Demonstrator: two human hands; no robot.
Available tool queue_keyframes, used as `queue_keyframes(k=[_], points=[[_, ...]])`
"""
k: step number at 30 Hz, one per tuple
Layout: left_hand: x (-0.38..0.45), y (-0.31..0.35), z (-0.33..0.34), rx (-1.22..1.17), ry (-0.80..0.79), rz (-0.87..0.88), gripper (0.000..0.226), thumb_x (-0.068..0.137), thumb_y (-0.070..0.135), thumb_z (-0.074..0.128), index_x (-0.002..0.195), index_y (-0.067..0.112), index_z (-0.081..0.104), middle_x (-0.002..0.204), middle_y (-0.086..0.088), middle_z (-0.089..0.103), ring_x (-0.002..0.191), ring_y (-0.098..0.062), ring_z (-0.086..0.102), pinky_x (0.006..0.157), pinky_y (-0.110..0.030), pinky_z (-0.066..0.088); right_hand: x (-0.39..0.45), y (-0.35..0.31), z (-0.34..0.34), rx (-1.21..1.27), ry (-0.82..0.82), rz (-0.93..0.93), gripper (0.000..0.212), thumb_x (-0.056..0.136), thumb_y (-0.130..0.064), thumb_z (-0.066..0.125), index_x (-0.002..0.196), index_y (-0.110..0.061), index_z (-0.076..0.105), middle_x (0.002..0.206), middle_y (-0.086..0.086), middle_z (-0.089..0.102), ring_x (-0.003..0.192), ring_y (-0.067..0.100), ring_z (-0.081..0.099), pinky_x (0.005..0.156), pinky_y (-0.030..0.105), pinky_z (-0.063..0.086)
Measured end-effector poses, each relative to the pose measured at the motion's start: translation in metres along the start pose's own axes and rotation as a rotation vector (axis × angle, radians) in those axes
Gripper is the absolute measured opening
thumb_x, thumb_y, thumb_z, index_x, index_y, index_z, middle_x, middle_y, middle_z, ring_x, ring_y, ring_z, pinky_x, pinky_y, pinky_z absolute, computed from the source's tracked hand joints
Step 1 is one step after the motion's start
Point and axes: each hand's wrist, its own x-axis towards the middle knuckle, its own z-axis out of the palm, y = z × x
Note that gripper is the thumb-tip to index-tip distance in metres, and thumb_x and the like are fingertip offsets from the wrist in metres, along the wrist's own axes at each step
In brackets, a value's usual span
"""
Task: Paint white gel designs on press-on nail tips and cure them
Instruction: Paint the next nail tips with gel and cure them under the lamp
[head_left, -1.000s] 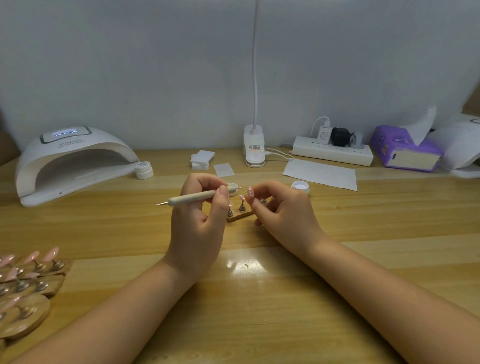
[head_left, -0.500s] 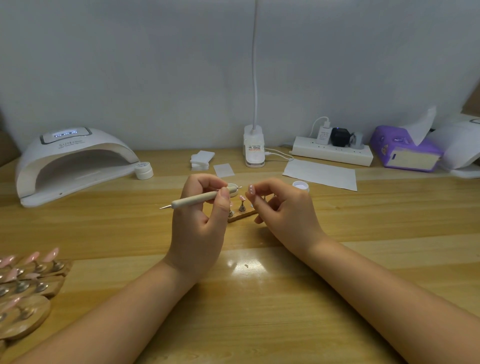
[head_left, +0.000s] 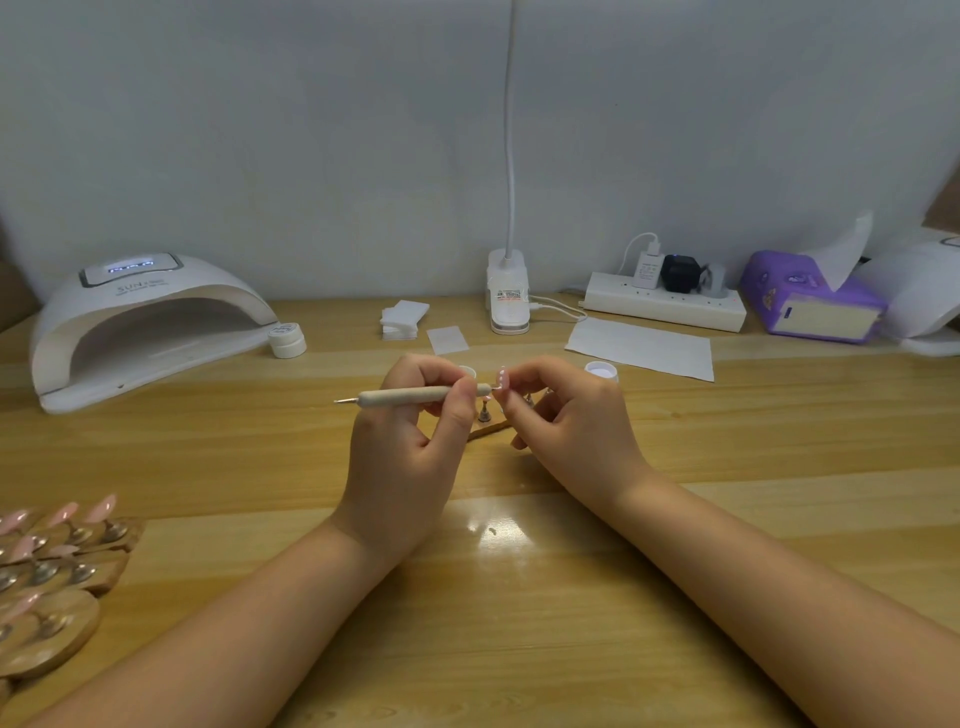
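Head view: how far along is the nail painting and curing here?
Done: cannot judge; the pink tips on wooden stands at left show no design I can make out. In hand: the left hand holds the dotting pen at a nail tip pinched by the right hand. Left: curing in the lamp, which holds nothing visible.

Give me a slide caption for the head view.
Left hand holds dotting pen to pink nail tip pinched by right hand.

two hands (head_left: 405, 457), one pen (head_left: 415, 397), two jars (head_left: 287, 339)
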Motion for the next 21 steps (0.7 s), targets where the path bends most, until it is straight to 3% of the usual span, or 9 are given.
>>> queue_keyframes(k=[16, 21], points=[[-0.0002, -0.0008, 0.0007, 0.011, 0.004, -0.015, 0.01, 0.092, 0.02, 0.055, 0.09, 0.03, 0.054, 0.076, 0.005, 0.063, 0.073, -0.008, 0.062, 0.064, -0.012, 0.047, -0.0002, 0.0001, -0.0001, 0.0, -0.009, -0.006, 0.008, 0.089, -0.014, 0.067, 0.096, -0.011, 0.07, 0.085, -0.005, 0.069, 0.059, 0.022, 0.065, 0.059, 0.044, 0.054], [0.0003, -0.0012, 0.0004, 0.0, 0.013, -0.013, 0.013, 0.092, 0.019, 0.055, 0.089, 0.032, 0.054, 0.075, 0.005, 0.063, 0.073, -0.009, 0.062, 0.064, -0.012, 0.046, -0.0007, -0.0017, -0.0002, 0.007, 0.001, -0.007, 0.006, 0.089, -0.011, 0.068, 0.095, -0.012, 0.07, 0.081, -0.014, 0.066, 0.058, 0.022, 0.064, 0.06, 0.044, 0.053]])
